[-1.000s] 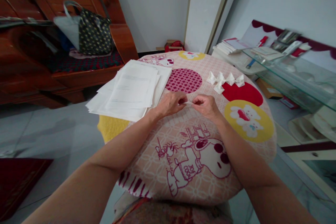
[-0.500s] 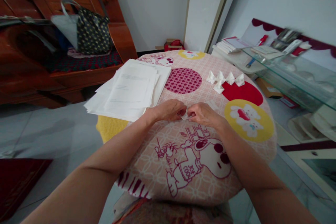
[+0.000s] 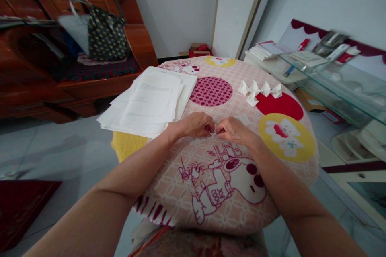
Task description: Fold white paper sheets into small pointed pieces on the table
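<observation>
My left hand (image 3: 195, 125) and my right hand (image 3: 231, 129) meet at the middle of a round table covered with a pink cartoon cloth (image 3: 223, 176). Both hands are closed in a pinch on a small folded piece of white paper (image 3: 213, 133), of which only a sliver shows between the fingertips. A stack of white paper sheets (image 3: 152, 102) lies to the left of my left hand. Several small folded white paper shapes (image 3: 259, 90) sit in a cluster at the far right of the table.
A wooden bench (image 3: 75, 76) with a dotted handbag (image 3: 104, 34) stands to the left. A glass shelf (image 3: 337, 84) with books and papers (image 3: 265, 50) runs along the right. The floor is grey tile, with a dark red mat (image 3: 18, 204) at lower left.
My hands drew together from a slightly wider hold one second ago, so the paper strip between them is now almost hidden. They also shifted a little toward me.
</observation>
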`<state>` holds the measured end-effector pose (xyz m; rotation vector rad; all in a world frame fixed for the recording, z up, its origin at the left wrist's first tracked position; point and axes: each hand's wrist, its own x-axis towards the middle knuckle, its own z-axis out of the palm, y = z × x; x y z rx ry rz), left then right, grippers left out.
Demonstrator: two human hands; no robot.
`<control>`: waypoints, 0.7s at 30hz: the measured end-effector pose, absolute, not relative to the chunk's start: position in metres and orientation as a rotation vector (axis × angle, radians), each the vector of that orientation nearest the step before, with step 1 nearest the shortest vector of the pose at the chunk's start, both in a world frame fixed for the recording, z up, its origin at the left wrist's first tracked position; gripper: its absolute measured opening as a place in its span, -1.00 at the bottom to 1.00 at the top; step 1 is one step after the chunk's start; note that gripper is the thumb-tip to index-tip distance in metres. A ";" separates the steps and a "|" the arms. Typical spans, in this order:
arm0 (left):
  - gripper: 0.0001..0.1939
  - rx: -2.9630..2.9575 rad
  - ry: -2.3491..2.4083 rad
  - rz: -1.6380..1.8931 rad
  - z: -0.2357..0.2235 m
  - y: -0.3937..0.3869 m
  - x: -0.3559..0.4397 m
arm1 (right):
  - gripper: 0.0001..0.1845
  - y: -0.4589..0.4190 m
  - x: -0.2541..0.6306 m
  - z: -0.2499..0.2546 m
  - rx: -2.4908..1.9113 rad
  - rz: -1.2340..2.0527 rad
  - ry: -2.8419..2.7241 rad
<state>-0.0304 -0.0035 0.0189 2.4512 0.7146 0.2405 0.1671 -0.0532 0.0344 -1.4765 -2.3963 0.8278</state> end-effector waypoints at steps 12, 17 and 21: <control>-0.86 2.162 0.880 0.298 0.013 0.011 -0.035 | -0.76 -0.045 0.171 0.013 -1.674 1.311 -1.815; -0.81 2.159 0.938 0.268 0.012 0.013 -0.035 | -0.67 -0.043 0.172 0.008 -1.688 1.375 -1.719; -0.86 2.139 0.966 0.196 0.011 0.016 -0.037 | -0.68 -0.042 0.172 0.007 -1.689 1.386 -1.704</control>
